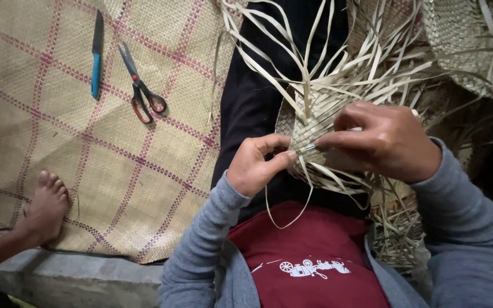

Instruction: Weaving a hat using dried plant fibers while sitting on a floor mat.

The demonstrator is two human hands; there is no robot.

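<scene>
Where the mat (115, 154) of flat plaited straw with crossing pink lines covers the floor on the left, another person's bare foot (45, 208) rests on its lower edge above a grey concrete step (69, 279). A blue-handled knife (96, 54) and red-handled scissors (141, 85) lie close together near the mat's top, with open room below them. Toward the middle, the left hand (255, 165) pinches a thin pale strip (298, 171) between thumb and forefinger. The half-woven piece (309, 128), a tight checker weave with loose flat strips fanning upward, sits over the lap. The right hand (386, 140) grips a slim metal-tipped tool (309, 148) against it. Woven hats (469, 40) crowd the right edge.
</scene>
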